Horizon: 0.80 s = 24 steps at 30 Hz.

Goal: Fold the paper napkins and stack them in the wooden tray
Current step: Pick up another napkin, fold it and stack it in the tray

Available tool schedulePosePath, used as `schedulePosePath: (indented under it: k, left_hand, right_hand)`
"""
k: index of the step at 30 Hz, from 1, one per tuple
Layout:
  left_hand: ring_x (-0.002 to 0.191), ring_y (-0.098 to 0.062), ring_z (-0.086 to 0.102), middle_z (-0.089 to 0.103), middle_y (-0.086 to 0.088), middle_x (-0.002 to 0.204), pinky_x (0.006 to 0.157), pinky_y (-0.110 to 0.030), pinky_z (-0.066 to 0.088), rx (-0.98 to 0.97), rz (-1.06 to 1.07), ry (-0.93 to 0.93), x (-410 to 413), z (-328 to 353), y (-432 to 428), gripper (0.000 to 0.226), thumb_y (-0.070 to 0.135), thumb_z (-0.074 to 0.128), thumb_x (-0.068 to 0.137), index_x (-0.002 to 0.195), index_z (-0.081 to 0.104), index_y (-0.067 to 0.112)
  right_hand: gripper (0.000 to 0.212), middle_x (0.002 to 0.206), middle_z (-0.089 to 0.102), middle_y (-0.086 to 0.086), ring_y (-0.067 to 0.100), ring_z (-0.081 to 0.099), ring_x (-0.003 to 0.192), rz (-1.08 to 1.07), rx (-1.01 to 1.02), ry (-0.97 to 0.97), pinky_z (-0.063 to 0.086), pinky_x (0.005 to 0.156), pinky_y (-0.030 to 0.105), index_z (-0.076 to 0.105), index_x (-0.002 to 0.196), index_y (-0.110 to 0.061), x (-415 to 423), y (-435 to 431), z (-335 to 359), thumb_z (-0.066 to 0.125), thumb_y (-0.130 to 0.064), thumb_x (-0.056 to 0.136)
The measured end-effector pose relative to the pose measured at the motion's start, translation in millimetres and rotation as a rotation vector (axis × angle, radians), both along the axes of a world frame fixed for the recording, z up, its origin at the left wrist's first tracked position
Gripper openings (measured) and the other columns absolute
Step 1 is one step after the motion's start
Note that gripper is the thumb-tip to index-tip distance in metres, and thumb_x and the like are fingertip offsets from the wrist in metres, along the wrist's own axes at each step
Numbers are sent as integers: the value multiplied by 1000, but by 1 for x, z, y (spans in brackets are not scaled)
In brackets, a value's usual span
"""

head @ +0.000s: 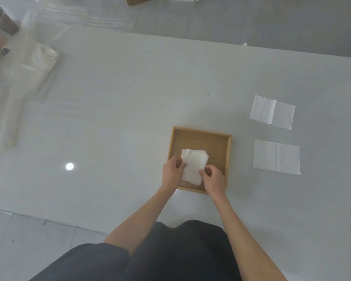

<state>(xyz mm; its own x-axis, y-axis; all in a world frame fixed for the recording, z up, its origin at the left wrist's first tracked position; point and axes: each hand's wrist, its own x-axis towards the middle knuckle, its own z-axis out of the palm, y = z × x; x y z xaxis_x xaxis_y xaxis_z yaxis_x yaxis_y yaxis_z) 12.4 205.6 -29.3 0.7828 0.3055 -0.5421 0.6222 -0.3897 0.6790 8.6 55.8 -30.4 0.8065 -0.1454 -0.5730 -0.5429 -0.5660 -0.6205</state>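
A square wooden tray point(221, 142) lies on the white table in front of me. Inside it sits a stack of folded white napkins point(195, 165), its edges slightly fanned. My left hand point(171, 173) pinches the stack's left edge and my right hand point(212, 179) pinches its near right corner, both over the tray's near half. To the right of the tray, two unfolded white napkins lie flat on the table: one farther away point(273, 112) and one nearer point(277, 157).
Clear plastic wrapping and rolls point(22, 82) clutter the table's far left side. A bright light reflection point(69, 166) shows on the table left of the tray. The table's near edge runs just before my dark-clothed lap point(170, 256).
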Motion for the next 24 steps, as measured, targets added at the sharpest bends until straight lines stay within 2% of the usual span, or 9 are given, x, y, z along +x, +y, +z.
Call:
schedulePosePath:
  k: [3,7,12,15,17,19,21,23,24]
  left_hand:
    - [80,-16,57,63,1,87,68,-24,42,26,-1,-2,1,-7,0,7,13,62,95,99,64,7]
    - [79,-18,59,65,0,85,65,-23,44,76,4,-30,0,-11,0,6,15,63,94,90,62,10]
    - [78,-21,58,62,-1,86,68,-35,50,153,-38,-14,-1,-15,-2,13,22,60,98,90,56,12]
    - [77,-22,56,58,-3,92,65,-35,47,313,-99,9,0,-9,-7,20,30,55,100,96,49,11]
    - [84,-23,55,54,-5,101,66,-33,46,441,-170,-45,0,-3,-9,20,28,57,99,103,49,10]
    - [96,-26,56,55,-9,114,75,-33,48,613,-363,-162,-2,-4,-10,29,26,63,95,118,53,10]
    - [123,-33,53,52,-11,138,96,-39,47,737,-586,-243,-5,-11,-8,51,30,64,92,139,49,15]
    - [148,-38,30,34,-13,160,117,-51,28,790,-741,-227,-7,-19,-2,62,40,55,96,153,37,23]
    - [153,-39,16,21,-13,166,121,-55,15,804,-802,-189,-7,-22,3,64,46,48,99,156,30,26]
  right_hand:
    - [22,110,71,6,17,62,92,-8,11,-25,35,58,9,65,114,-7,-1,4,-5,63,-20,96]
    - [24,114,70,7,20,66,100,-14,19,-77,42,64,11,61,118,-9,-1,6,-8,62,-20,97]
    - [30,112,69,5,19,66,97,17,23,-118,48,68,14,56,124,-13,1,6,-17,62,-24,97]
    - [36,111,66,3,19,65,95,36,-90,-185,45,65,15,52,132,-16,0,5,-18,56,-33,100]
    - [44,125,61,6,21,61,108,99,-241,-287,49,78,22,48,140,-18,-3,4,-16,55,-34,100]
    - [58,145,50,11,30,49,131,292,-463,-392,46,101,36,40,150,-21,-6,4,-18,57,-37,97]
    - [68,159,36,18,41,32,147,476,-632,-414,32,116,48,32,156,-26,-8,3,-23,51,-49,95]
    - [68,164,26,20,45,18,151,573,-670,-378,18,121,57,29,157,-30,-10,-1,-31,42,-57,97]
    - [67,164,23,20,45,14,152,599,-677,-360,15,122,59,29,157,-30,-10,-3,-35,39,-59,97]
